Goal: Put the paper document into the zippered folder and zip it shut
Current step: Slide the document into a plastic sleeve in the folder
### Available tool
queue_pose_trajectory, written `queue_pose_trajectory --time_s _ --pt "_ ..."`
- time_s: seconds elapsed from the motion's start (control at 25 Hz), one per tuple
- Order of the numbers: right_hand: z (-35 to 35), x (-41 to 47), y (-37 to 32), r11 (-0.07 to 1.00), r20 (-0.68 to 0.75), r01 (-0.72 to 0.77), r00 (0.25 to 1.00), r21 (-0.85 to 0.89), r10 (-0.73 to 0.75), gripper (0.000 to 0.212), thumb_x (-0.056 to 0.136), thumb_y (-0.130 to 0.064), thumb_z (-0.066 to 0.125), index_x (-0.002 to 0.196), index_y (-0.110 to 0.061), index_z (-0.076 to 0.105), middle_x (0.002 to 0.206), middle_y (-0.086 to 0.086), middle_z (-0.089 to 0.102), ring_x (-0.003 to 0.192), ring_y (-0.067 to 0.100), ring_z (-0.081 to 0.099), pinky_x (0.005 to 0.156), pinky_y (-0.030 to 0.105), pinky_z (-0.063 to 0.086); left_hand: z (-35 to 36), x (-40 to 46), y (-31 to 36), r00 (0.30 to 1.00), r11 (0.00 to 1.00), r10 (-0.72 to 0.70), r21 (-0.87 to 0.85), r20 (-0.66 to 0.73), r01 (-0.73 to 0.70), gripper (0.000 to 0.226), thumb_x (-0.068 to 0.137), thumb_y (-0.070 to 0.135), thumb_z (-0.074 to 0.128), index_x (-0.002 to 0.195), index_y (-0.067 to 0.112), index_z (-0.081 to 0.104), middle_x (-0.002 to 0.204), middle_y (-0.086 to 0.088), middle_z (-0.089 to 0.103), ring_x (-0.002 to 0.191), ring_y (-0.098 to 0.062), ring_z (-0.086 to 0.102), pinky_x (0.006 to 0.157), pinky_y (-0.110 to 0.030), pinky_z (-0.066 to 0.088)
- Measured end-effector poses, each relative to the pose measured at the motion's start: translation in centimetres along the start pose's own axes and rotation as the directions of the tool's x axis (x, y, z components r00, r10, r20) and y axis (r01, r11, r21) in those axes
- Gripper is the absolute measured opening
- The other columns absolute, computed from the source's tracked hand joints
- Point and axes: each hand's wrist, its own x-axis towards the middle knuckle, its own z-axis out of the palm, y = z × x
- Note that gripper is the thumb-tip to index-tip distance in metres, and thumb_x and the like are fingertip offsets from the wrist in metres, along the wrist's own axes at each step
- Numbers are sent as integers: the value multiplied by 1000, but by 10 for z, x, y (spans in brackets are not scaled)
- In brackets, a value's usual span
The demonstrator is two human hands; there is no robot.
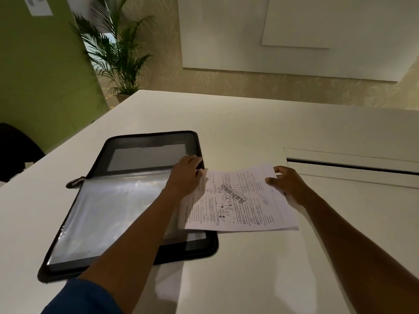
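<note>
Blue sleeve nearest. Left hand lies flat, fingers spread, on open zippered folder. Right hand pinches paper document at its far-right edge; sheet's left edge overlaps folder's right rim.

Your white table carries the open zippered folder, lying flat at your left. The printed paper document overlaps its right edge and the tabletop beside it. A recessed slot runs far right.
</note>
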Motion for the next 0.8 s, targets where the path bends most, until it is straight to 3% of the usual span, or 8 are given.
queue_pose_trajectory --time_s 0.16,0.24,0.36,0.52,0.64,0.8 --pt "6 -3 -6 999 21 26 999 -25 -25 21 87 -8 69 107 -9 63 95 15 75 80 28 75 65 33 59 -7 -35 -24 975 993 -92 96 202 74 57 105 39 30 155 15 19 164 -5 16 152 -25 9 122 -50 7" --pt "14 0 -12 998 17 31 999 -47 -30 19 88 -11 68 106 -11 63 96 14 75 79 28 75 65 34 59 -10 -46 -23 964 993 -98 93 247 77 59 105 41 26 157 16 10 165 -3 5 152 -23 -1 120 -50 -2" --pt "27 4 -21 997 14 -12 1000 -82 13 19 90 -20 66 108 -14 63 98 11 75 82 30 75 72 41 61 -13 -56 -17 960 992 -102 99 262 78 59 105 43 22 157 17 9 165 -4 3 152 -23 -3 120 -52 -3" --pt "19 0 -18 959 128 -132 977 -251 168 25 90 -22 67 110 -7 62 100 15 75 91 36 72 88 52 56 -13 -62 -15 957 987 -109 141 268 73 60 105 45 20 157 17 8 166 -3 2 152 -24 -4 121 -53 -3" --pt "8 -6 -16 940 167 -151 963 -305 210 22 91 -12 65 113 -11 61 97 11 76 88 30 74 77 44 61 -11 -66 -14 960 986 -108 155 257 70 62 105 46 19 157 16 5 165 -4 -1 152 -24 -7 119 -51 -6" --pt "18 -10 -15 960 164 -82 978 -266 129 30 93 -9 60 121 -19 57 102 6 73 84 24 74 61 33 60 -7 -70 -11 969 986 -100 155 225 66 63 104 47 16 157 16 5 165 -4 -1 152 -25 -6 121 -53 -5"
